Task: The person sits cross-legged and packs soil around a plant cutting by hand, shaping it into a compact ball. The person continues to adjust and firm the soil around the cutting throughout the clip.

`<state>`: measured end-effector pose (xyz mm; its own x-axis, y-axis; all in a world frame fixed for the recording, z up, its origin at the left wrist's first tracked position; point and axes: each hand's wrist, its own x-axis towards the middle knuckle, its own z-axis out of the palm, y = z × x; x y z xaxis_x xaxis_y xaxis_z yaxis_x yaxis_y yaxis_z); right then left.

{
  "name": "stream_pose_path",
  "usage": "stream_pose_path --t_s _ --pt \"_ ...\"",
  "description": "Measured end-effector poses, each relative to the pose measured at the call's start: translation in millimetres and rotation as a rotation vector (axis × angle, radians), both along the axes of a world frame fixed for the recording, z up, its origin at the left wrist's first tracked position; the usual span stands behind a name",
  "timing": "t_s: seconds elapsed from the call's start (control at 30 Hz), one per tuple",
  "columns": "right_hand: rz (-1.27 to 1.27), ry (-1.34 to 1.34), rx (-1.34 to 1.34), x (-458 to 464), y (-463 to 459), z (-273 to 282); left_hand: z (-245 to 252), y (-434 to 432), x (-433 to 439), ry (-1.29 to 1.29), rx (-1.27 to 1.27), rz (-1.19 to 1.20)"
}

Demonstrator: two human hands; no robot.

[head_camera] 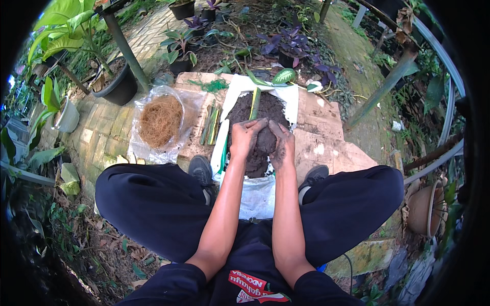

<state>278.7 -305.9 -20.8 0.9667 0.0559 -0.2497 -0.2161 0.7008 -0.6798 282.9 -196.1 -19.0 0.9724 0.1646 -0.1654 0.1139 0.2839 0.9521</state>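
A rounded lump of dark, wet soil [265,140] is cupped between my two soil-smeared hands. On its left side is my left hand [247,137], and my right hand [282,145] presses against the right side, with the fingertips of both nearly meeting at the top. Beneath them, more dark soil [239,105] lies spread on an opened white plastic sack [289,93]. A green and yellow cut leaf piece [255,102] stands out of the soil just beyond my left hand. Whether its lower end touches the lump is hidden.
Left of the sack, several cut leaf strips [211,124] lie on cardboard [317,114], beside brown coir fibre [160,120] in a clear plastic bag [134,147]. Green netting [214,85] lies at the cardboard's far edge. A black plant pot [118,86] and metal posts [128,51] stand around.
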Motion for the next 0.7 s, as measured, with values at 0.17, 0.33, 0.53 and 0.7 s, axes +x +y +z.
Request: stream_pose_path --t_s 0.17,0.33,0.53,0.7 --pt "-0.003 0.007 -0.042 0 0 0 3 2 -1 0.048 0.075 -0.013" --pt "0.074 0.054 -0.074 2 -2 -1 -5 1 1 0.051 0.029 0.04" --pt "0.321 0.003 0.13 0 -9 8 -14 3 1 0.092 -0.413 0.23" --pt "0.384 -0.179 0.036 -3 -4 13 -7 0 -4 -0.047 -0.493 0.317"
